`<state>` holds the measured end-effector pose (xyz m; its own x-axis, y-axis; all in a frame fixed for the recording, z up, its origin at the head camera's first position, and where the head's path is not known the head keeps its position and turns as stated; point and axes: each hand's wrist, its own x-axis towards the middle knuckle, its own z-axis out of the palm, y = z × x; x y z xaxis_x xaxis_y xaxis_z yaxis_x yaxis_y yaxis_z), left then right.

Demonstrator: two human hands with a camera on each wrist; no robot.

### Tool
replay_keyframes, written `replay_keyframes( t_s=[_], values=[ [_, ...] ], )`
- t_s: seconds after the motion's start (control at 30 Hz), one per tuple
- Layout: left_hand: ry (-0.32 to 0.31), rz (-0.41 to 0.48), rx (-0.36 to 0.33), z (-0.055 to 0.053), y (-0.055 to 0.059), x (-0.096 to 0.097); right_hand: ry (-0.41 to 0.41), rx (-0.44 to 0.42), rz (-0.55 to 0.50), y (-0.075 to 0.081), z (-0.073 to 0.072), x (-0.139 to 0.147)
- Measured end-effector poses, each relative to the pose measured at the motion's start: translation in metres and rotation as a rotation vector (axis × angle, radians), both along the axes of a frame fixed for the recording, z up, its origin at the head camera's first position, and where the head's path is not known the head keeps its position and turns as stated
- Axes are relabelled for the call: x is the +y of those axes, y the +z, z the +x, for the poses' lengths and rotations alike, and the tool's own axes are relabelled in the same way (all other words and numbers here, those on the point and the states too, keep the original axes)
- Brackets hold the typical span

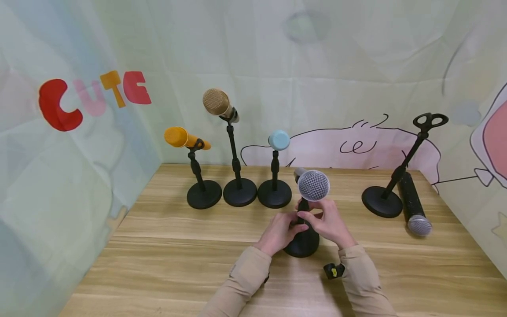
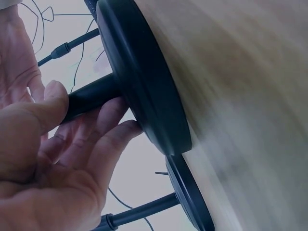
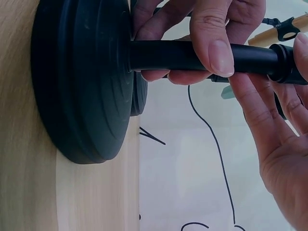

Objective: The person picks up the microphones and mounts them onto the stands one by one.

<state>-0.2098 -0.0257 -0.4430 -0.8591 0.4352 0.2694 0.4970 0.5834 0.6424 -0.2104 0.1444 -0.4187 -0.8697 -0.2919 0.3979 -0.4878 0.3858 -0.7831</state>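
Observation:
A microphone with a silver mesh head (image 1: 314,185) sits on a black desk stand (image 1: 303,247) in front of the person. My left hand (image 1: 280,231) grips the stand's pole low down, thumb on one side and fingers on the other. Just above it, my right hand (image 1: 328,222) holds the pole near its collar (image 3: 277,62), between thumb and fingers. The round base (image 2: 144,79) stands on the wooden table, and the left fingertips are close to it in the left wrist view. Part of the pole is hidden behind the hands.
Behind stand an orange microphone (image 1: 177,137), a gold microphone (image 1: 216,102) and a light blue microphone (image 1: 279,140), each on a black stand. At the right are a stand with an unoccupied clip (image 1: 430,119) and a black microphone (image 1: 412,196) lying down. Printed cloth (image 1: 253,53) walls the table.

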Motion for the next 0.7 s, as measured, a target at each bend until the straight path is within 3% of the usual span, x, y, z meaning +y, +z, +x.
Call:
replay_keyframes(
  t_s=[0.37, 0.6, 0.7],
  values=[
    [0.002, 0.002, -0.026, 0.0028, 0.0018, 0.0005, 0.006, -0.038, -0.011, 0.0005, 0.0016, 0.0006],
    [-0.008, 0.003, -0.006, 0.0018, 0.0002, -0.0001, 0.000, -0.037, -0.006, 0.0010, 0.0023, -0.0006],
    [-0.015, -0.005, -0.048, 0.0013, 0.0016, -0.0012, -0.005, -0.031, 0.001, 0.0017, 0.0024, -0.0014]
  ],
)
